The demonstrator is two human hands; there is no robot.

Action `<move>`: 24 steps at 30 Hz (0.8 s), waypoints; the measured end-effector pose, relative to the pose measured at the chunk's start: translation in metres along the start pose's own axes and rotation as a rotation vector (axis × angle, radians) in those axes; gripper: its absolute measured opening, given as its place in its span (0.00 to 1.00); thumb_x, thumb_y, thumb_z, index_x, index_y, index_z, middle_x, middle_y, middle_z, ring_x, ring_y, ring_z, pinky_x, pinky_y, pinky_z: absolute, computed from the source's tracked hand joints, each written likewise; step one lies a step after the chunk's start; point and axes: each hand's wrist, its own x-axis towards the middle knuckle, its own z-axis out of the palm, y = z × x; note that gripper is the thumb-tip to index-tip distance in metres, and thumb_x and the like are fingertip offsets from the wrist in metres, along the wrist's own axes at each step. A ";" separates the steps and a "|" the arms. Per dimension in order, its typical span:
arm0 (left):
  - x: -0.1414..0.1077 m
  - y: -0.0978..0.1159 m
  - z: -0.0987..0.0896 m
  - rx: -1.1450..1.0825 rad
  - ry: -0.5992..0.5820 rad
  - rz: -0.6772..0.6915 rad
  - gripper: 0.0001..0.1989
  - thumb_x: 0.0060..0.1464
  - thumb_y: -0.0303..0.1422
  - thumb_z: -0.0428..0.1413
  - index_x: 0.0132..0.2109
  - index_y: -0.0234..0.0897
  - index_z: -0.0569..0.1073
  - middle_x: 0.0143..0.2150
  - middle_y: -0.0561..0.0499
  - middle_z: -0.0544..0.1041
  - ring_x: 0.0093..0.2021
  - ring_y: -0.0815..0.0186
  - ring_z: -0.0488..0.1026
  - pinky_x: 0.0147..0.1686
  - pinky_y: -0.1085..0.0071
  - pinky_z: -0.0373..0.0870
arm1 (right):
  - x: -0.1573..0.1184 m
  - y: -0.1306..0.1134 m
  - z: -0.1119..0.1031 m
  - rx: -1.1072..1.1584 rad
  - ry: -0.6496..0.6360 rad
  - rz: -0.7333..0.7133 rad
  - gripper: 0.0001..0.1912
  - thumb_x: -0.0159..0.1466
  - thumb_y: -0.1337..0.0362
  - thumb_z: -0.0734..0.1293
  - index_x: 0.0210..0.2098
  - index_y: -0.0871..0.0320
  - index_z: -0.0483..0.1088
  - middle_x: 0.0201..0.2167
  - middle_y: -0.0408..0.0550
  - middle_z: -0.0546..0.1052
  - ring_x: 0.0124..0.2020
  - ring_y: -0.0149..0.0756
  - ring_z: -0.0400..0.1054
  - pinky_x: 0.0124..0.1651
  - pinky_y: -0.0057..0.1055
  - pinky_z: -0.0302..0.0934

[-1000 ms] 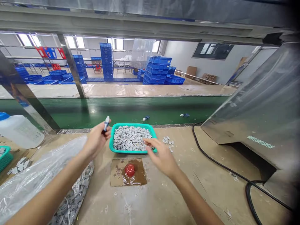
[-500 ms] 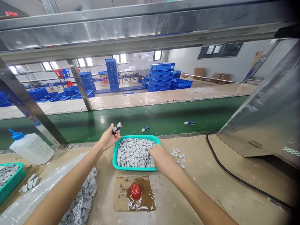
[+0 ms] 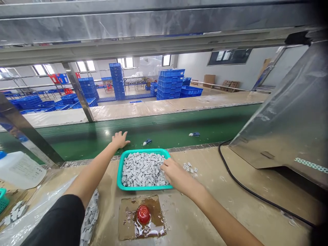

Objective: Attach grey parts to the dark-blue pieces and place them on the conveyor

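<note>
From the head camera, a teal basket (image 3: 119,175) of small grey parts (image 3: 143,171) sits beside the green belt (image 3: 169,123), probably for easy reach. Nearer, a red dome (image 3: 143,214) rests on wet cardboard (image 3: 124,220), which likely catches drips. The left hand (image 3: 119,140) stretches over the belt, fingers spread, nothing visible in it. The right hand (image 3: 176,173) crosses the basket's right rim, fingers bent; whether they grip a part, I cannot tell.

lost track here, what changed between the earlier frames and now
The left hand moved forward over the green belt, fingers spread; its dark piece is no longer visible, apparently released. The right hand lowered to the green basket. Two belt pieces slid slightly left. The red dome stayed put.
</note>
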 end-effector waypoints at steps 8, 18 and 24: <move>0.001 0.055 0.054 -0.191 -0.176 0.083 0.12 0.54 0.35 0.49 0.42 0.31 0.68 0.40 0.49 0.70 0.36 0.68 0.70 0.34 0.69 0.70 | -0.020 -0.008 -0.018 0.381 0.238 0.159 0.11 0.59 0.71 0.56 0.37 0.58 0.67 0.31 0.48 0.69 0.27 0.32 0.65 0.29 0.30 0.64; -0.153 0.073 -0.006 -0.563 -0.301 -0.002 0.07 0.49 0.24 0.48 0.37 0.38 0.64 0.28 0.54 0.66 0.23 0.73 0.64 0.24 0.75 0.62 | -0.044 -0.056 -0.026 0.890 0.242 0.303 0.06 0.56 0.65 0.64 0.33 0.58 0.70 0.33 0.49 0.73 0.32 0.35 0.69 0.37 0.31 0.67; -0.236 0.064 0.018 -0.668 -0.424 0.119 0.05 0.48 0.32 0.53 0.34 0.38 0.65 0.29 0.54 0.65 0.28 0.71 0.61 0.29 0.76 0.59 | -0.050 -0.096 -0.034 1.183 0.272 0.318 0.02 0.54 0.65 0.66 0.28 0.57 0.71 0.29 0.46 0.73 0.33 0.34 0.68 0.36 0.29 0.66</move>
